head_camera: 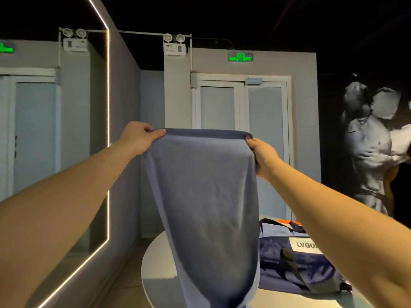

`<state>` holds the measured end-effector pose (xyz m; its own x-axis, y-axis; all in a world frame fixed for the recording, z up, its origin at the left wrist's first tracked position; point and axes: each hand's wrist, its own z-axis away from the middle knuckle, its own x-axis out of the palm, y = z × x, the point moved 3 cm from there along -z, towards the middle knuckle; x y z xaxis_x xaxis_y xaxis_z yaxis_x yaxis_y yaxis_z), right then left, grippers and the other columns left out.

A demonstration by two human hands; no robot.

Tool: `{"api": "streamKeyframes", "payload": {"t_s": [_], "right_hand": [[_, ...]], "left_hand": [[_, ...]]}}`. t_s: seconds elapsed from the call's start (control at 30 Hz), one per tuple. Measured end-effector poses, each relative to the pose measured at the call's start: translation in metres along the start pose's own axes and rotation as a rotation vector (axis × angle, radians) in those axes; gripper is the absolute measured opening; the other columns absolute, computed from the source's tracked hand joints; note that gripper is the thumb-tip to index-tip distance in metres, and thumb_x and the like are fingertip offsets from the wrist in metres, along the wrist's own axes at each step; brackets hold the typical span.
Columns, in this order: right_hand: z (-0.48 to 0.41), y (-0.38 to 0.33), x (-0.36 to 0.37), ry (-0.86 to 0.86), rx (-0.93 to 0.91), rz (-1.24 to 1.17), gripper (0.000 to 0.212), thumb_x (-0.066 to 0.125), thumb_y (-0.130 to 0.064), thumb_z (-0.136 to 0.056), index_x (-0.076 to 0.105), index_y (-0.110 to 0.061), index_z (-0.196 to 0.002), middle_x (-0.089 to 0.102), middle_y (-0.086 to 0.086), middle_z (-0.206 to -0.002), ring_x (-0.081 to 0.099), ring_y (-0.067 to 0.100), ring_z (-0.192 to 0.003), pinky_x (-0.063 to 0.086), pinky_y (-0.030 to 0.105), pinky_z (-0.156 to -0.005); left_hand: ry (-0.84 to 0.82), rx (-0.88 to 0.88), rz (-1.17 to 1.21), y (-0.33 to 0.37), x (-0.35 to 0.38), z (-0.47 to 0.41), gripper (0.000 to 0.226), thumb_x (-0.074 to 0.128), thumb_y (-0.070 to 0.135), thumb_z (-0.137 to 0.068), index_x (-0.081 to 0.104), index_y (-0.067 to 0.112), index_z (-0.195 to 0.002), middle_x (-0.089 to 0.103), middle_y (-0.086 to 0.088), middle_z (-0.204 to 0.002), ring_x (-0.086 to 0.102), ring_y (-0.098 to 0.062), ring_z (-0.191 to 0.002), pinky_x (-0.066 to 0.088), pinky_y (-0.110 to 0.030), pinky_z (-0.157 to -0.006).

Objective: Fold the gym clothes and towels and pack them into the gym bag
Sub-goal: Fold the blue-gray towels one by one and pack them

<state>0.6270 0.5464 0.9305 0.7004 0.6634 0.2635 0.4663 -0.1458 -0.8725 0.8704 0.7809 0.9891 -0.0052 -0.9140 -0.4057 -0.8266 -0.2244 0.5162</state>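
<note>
A green lit sign [240, 57] above the far double door [242, 130] reads "EXIT" beside a running-figure symbol. On the navy gym bag [295, 270] at the near right, a white label [305, 245] shows "LVQU", the rest hidden.

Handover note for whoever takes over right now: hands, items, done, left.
Left grip: pinches the towel's top left corner.
Right grip: pinches its top right corner.
Towel: held up, spread, hanging unfolded; lower end out of frame.
Bag: lies on the round table, right of the towel; cannot tell what is inside.
Done: towel is up and spread.
Left: fold the towel and pack it. No other clothes are clearly in view.
</note>
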Motion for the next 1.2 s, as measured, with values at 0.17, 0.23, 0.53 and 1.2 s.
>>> {"api": "streamKeyframes", "payload": {"t_s": [0.17, 0.23, 0.53, 1.2], "right_hand": [[-0.012, -0.016, 0.012, -0.008, 0.025, -0.093, 0.035, 0.059, -0.039, -0.099, 0.069, -0.012, -0.117, 0.077, 0.007, -0.102, 0.074, 0.024, -0.085, 0.058, 0.032, -0.061], [-0.019, -0.018, 0.016, -0.009, 0.024, -0.099, 0.039, 0.059, -0.042, -0.098, 0.069, -0.012, -0.121, 0.077, 0.006, -0.102, 0.074, 0.024, -0.083, 0.057, 0.031, -0.058], [-0.072, 0.057, 0.006, 0.170, 0.004, 0.229, 0.029, 0.063, -0.033, -0.097, 0.069, -0.005, -0.103, 0.072, 0.009, -0.107, 0.068, 0.022, -0.090, 0.058, 0.037, -0.085], [-0.202, 0.413, -0.056, 0.261, 0.417, 0.567, 0.020, 0.068, -0.012, -0.094, 0.064, -0.006, -0.076, 0.065, 0.013, -0.089, 0.068, 0.035, -0.085, 0.063, 0.045, -0.073]], "left_hand": [[-0.184, -0.341, 0.822, 0.001, -0.005, -0.024, 0.026, 0.074, 0.031, -0.091, 0.067, 0.009, -0.105, 0.071, -0.002, -0.094, 0.068, -0.011, -0.072, 0.055, -0.026, -0.062], [-0.201, -0.419, 0.939, -0.004, 0.002, -0.032, 0.020, 0.067, 0.022, -0.096, 0.065, 0.009, -0.111, 0.071, -0.002, -0.094, 0.070, -0.011, -0.072, 0.057, -0.024, -0.058], [-0.144, -0.203, 0.167, -0.067, 0.074, -0.019, 0.020, 0.067, 0.035, -0.095, 0.069, 0.016, -0.102, 0.062, -0.005, -0.096, 0.057, -0.019, -0.086, 0.046, -0.031, -0.083], [-0.323, -0.667, 0.120, -0.310, 0.374, 0.033, 0.021, 0.075, 0.022, -0.089, 0.071, 0.002, -0.087, 0.073, -0.016, -0.081, 0.072, -0.031, -0.056, 0.061, -0.038, -0.055]]}}
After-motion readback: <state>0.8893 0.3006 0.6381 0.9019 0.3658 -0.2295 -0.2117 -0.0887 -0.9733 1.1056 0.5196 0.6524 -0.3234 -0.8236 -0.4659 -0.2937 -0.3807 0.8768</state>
